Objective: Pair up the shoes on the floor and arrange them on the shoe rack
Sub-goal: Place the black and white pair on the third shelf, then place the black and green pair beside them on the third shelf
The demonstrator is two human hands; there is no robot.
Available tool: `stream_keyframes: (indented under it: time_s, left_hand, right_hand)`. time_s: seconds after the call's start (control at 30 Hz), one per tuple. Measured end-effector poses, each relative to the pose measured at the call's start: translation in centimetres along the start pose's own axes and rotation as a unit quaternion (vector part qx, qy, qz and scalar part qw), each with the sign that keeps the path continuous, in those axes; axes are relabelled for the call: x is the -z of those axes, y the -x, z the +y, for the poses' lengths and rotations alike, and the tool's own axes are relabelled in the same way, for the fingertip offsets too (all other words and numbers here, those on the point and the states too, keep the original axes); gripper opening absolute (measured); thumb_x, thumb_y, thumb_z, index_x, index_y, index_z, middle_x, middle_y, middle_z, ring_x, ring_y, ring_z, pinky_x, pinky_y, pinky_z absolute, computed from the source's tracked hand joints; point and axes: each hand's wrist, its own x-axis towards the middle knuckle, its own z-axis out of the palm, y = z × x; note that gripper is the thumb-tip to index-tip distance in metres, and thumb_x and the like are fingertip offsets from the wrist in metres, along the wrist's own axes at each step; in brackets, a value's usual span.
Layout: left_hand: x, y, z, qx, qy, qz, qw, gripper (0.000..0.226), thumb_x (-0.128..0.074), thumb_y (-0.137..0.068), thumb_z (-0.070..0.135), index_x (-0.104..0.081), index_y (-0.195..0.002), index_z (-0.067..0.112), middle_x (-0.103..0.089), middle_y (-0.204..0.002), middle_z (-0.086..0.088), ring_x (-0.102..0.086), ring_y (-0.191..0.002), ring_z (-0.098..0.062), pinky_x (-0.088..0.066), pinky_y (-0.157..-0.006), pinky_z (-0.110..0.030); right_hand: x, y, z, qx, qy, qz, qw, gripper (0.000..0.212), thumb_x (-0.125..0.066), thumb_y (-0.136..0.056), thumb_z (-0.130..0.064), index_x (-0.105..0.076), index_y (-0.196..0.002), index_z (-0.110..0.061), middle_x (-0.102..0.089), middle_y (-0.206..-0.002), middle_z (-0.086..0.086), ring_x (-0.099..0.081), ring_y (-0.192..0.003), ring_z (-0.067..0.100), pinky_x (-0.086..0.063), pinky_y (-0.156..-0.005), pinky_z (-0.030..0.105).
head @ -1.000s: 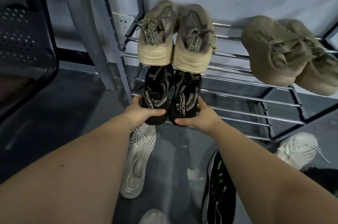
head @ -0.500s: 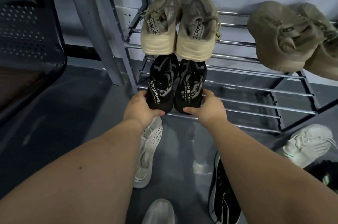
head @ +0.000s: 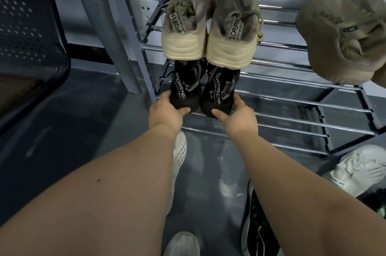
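Observation:
Two black knit shoes stand side by side on the lowest tier of the metal shoe rack (head: 292,107), heels toward me. My left hand (head: 165,112) grips the heel of the left black shoe (head: 184,88). My right hand (head: 236,115) grips the heel of the right black shoe (head: 221,88). One tier up, directly above them, sits a beige pair (head: 208,23). A second tan pair (head: 342,36) rests on that tier at the right.
On the floor lie a white shoe (head: 178,163) under my left forearm, a white shoe toe (head: 181,244) at the bottom, a black shoe with green marks (head: 259,232), and a white shoe (head: 359,172) at right. A dark perforated chair (head: 27,36) stands left.
Both hands have pushed the black pair further onto the lowest tier, under the beige pair. The view has tilted down toward the floor.

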Motion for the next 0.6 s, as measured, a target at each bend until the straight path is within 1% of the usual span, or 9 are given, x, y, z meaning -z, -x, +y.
stream_keyframes:
  time_s: [0.07,0.17,0.27,0.37,0.47,0.5,0.53,0.6]
  left_hand:
    - [-0.3,-0.3,0.1,0.001,-0.01,0.001,1.0,0.073,-0.071,-0.079,0.029,-0.035,-0.142,0.022,-0.051,-0.135,-0.008,-0.041,-0.129,-0.024,-0.034,-0.104,-0.033]
    - [-0.6,-0.5,-0.1,0.003,-0.028,0.002,1.0,0.071,-0.068,-0.082,0.029,-0.033,-0.143,0.024,-0.051,-0.133,-0.009,-0.038,-0.129,-0.026,-0.034,-0.103,-0.035]
    - [-0.8,-0.6,-0.3,0.004,-0.037,0.0,0.999,0.07,-0.068,-0.082,0.031,-0.032,-0.142,0.025,-0.051,-0.133,-0.009,-0.039,-0.129,-0.025,-0.034,-0.103,-0.035]
    - [-0.5,-0.7,-0.2,0.0,-0.044,-0.008,0.999,0.071,-0.068,-0.081,0.032,-0.032,-0.142,0.024,-0.051,-0.134,-0.008,-0.039,-0.13,-0.025,-0.033,-0.104,-0.035]
    - [-0.3,-0.6,0.2,-0.006,-0.066,-0.018,0.998,0.071,-0.068,-0.081,0.033,-0.032,-0.142,0.022,-0.052,-0.133,-0.008,-0.042,-0.127,-0.027,-0.037,-0.105,-0.038]
    - [-0.3,-0.3,0.5,-0.013,-0.085,-0.021,0.996,0.073,-0.067,-0.081,0.035,-0.029,-0.142,0.02,-0.05,-0.136,-0.009,-0.041,-0.128,-0.028,-0.036,-0.106,-0.04]
    - [-0.3,0.0,0.8,-0.028,-0.115,-0.025,0.993,0.08,-0.066,-0.082,0.039,-0.023,-0.145,0.017,-0.041,-0.144,-0.01,-0.036,-0.133,-0.029,-0.033,-0.109,-0.04]
    - [-0.4,1.1,1.4,-0.08,-0.198,-0.041,0.976,0.095,-0.058,-0.085,0.048,0.001,-0.149,0.011,-0.01,-0.157,-0.012,-0.013,-0.144,-0.027,-0.017,-0.117,-0.038]
  right_hand:
    - [-0.3,-0.1,0.1,0.012,0.023,0.006,1.0,0.079,-0.067,-0.081,-0.044,-0.027,-0.148,-0.031,-0.051,-0.133,0.008,-0.041,-0.13,0.028,-0.036,-0.108,0.043]
    - [-0.6,-0.2,0.3,0.027,0.036,0.007,0.999,0.078,-0.064,-0.084,-0.044,-0.024,-0.149,-0.029,-0.056,-0.128,0.008,-0.045,-0.126,0.028,-0.037,-0.106,0.043]
    - [-0.5,-0.3,0.2,0.03,0.054,0.012,0.998,0.079,-0.063,-0.084,-0.046,-0.023,-0.15,-0.03,-0.056,-0.124,0.01,-0.048,-0.122,0.028,-0.038,-0.105,0.043]
    - [-0.3,-0.2,0.0,0.026,0.071,0.006,0.997,0.08,-0.063,-0.083,-0.047,-0.022,-0.15,-0.03,-0.056,-0.125,0.012,-0.048,-0.121,0.03,-0.039,-0.104,0.043]
    - [0.2,-0.1,-0.4,0.029,0.108,-0.003,0.994,0.081,-0.063,-0.082,-0.049,-0.024,-0.149,-0.026,-0.056,-0.126,0.013,-0.048,-0.121,0.031,-0.039,-0.103,0.043]
    - [0.4,0.0,-0.6,0.035,0.128,-0.005,0.991,0.08,-0.063,-0.082,-0.05,-0.026,-0.148,-0.024,-0.055,-0.128,0.012,-0.046,-0.122,0.03,-0.039,-0.103,0.043]
    - [0.6,0.1,-0.8,0.042,0.151,-0.007,0.988,0.08,-0.062,-0.082,-0.051,-0.026,-0.148,-0.022,-0.053,-0.133,0.011,-0.043,-0.125,0.03,-0.037,-0.104,0.043]
    - [0.9,0.8,-1.2,0.052,0.199,-0.017,0.979,0.085,-0.059,-0.083,-0.053,-0.019,-0.149,-0.018,-0.039,-0.148,0.009,-0.033,-0.135,0.029,-0.03,-0.11,0.043]
